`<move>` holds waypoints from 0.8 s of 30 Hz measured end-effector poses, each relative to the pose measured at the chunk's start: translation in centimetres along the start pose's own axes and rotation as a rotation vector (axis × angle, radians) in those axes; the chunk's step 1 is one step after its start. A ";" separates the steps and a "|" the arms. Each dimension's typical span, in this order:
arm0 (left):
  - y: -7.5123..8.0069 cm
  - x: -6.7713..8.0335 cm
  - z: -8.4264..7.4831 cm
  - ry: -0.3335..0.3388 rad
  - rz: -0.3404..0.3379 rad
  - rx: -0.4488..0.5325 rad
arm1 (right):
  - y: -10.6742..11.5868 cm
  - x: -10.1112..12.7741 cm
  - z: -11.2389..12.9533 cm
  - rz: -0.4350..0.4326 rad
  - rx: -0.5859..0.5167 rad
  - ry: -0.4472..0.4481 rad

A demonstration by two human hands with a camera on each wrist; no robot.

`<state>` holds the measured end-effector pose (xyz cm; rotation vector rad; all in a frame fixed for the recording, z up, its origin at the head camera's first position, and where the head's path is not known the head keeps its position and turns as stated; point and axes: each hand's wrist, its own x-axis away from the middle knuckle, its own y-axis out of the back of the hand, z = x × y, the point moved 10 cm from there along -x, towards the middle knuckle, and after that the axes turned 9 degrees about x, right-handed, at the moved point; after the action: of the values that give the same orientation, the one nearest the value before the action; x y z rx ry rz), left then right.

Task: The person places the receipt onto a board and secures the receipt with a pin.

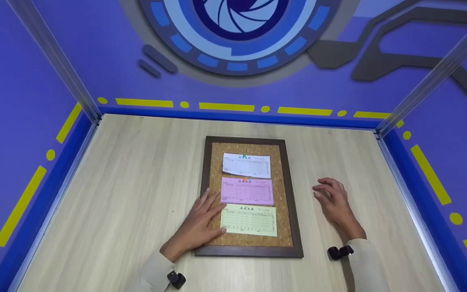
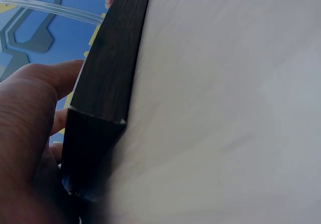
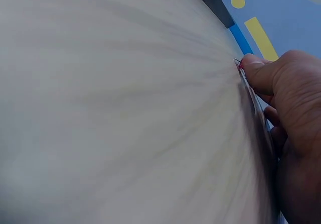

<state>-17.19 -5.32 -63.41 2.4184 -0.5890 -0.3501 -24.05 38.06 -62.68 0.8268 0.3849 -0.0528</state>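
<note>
A cork board (image 1: 216, 162) in a dark wooden frame lies flat on the table. Three printed paper slips run down it: a white slip (image 1: 246, 165) at the top, a pink slip (image 1: 247, 191) in the middle and a pale green slip (image 1: 249, 221) below. A green push pin (image 1: 244, 156) sits on the white slip, an orange push pin (image 1: 244, 179) on the pink one. My left hand (image 1: 199, 223) rests over the board's left side, fingers spread, fingertips at the green slip's left edge. Right of the board, my right hand (image 1: 337, 205) pinches a red push pin (image 3: 241, 65), its needle showing past the fingertips.
Pale wood table (image 1: 136, 182) surrounds the board on all sides. Blue panels with yellow dashes stand at the back, left and right, joined by metal posts (image 1: 432, 77). The board's thick dark frame (image 2: 108, 58) rises beside the left hand.
</note>
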 end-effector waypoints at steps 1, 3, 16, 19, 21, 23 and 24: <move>0.0 0.0 0.1 0.003 0.000 0.002 | 0.0 0.0 0.0 -0.005 0.002 0.009; -0.1 0.0 0.1 0.001 -0.007 0.004 | 0.0 0.0 0.1 -0.011 0.005 0.023; 0.1 -0.1 -0.2 -0.034 -0.034 -0.006 | 0.0 0.1 0.3 -0.046 0.026 0.035; 0.1 -0.1 -0.3 -0.034 -0.031 -0.011 | 0.1 0.1 0.3 -0.053 0.025 0.034; 0.1 -0.1 -0.2 -0.030 -0.026 -0.011 | 0.1 0.2 0.2 -0.055 0.021 0.028; 0.1 -0.1 -0.3 -0.025 -0.023 -0.010 | 0.1 0.3 0.1 -0.058 0.020 0.021; 0.1 -0.1 -0.3 -0.025 -0.024 -0.007 | 0.1 0.3 0.0 -0.059 0.021 0.017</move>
<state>-17.15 -5.21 -63.13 2.4188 -0.5695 -0.3920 -23.75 38.13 -62.75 0.8369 0.4256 -0.1046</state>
